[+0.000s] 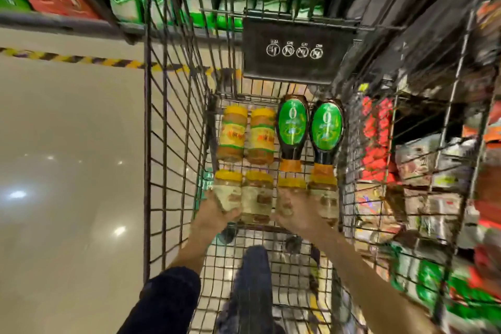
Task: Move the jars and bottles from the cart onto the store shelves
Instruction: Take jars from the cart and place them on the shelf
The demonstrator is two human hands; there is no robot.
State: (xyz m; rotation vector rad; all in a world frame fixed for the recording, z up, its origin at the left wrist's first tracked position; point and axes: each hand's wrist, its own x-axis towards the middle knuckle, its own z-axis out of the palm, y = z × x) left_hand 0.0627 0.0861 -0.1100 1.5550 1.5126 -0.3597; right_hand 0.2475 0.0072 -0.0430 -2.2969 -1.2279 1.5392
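Both hands reach down into the wire cart [173, 122], where all the goods lie on their sides on the basket floor. In the near row are four pale jars with yellow lids; in the far row, two amber jars [245, 135] on the left and two dark squeeze bottles [309, 127] with green oval labels on the right.

The left hand [217, 211] is curled around the base of the leftmost near jar [227, 192], fingers wrapped under it. The right hand [298, 214] lies over the two right-hand near jars [306, 198]; motion blur hides whether it grips one or merely rests on them, so I cannot tell.

The jars look like glass: rigid, smooth, probably heavy for their size and breakable if knocked against the steel mesh or each other. Being round and laid flat, they could roll. A hold around the labelled mid-body seems safest, since the paper offers more friction than bare glass or the lid. The bottles appear to be glossy plastic, tapering to a narrow orange-capped neck; the waist above the cap likely gives a natural grip.

Packed store shelves [423, 171] stand just right of the cart.
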